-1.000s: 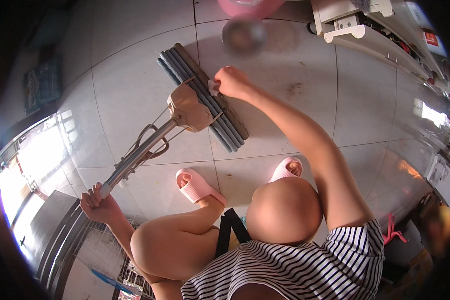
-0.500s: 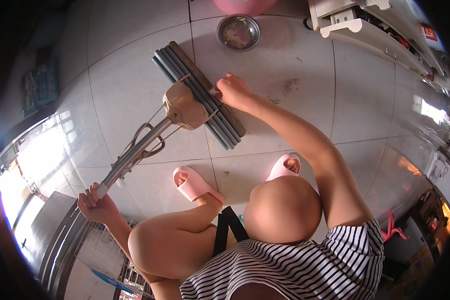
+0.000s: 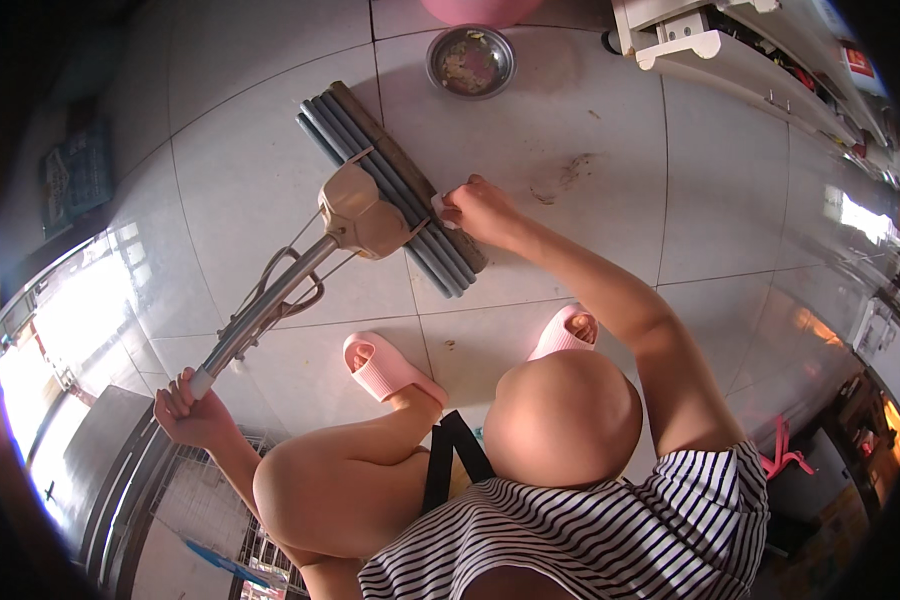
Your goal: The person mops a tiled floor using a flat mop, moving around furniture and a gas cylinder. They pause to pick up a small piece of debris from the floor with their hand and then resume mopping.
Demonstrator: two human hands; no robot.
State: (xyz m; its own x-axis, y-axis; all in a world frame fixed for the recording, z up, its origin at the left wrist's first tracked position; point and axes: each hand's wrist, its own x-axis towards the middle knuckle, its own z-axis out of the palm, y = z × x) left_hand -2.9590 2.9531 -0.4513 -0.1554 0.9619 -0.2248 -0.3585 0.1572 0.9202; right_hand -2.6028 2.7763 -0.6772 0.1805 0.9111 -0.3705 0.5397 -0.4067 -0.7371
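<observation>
A sponge mop (image 3: 362, 212) lies aslant over the floor, its beige bracket joined to grey ribbed rollers and a dirty brown sponge strip (image 3: 382, 135). Around the light grip of its metal pole, at the lower left, my left hand (image 3: 188, 408) is closed. My right hand (image 3: 482, 212) is closed too, beside the right edge of the mop head. Between its fingertips shows a small white piece (image 3: 440, 207), too little of it visible to name, held against the sponge strip.
Past the mop head stands a metal bowl (image 3: 471, 62) with food scraps in it, near a pink tub (image 3: 480, 10). Dark smears (image 3: 570, 172) mark the tiles right of my hand. A white cabinet (image 3: 685, 50) is at the far right; my pink slippers (image 3: 388, 368) stand close below the mop.
My right hand has slid a little nearer to me and rightward along the mop's edge, with the white piece. The left hand keeps its hold on the pole.
</observation>
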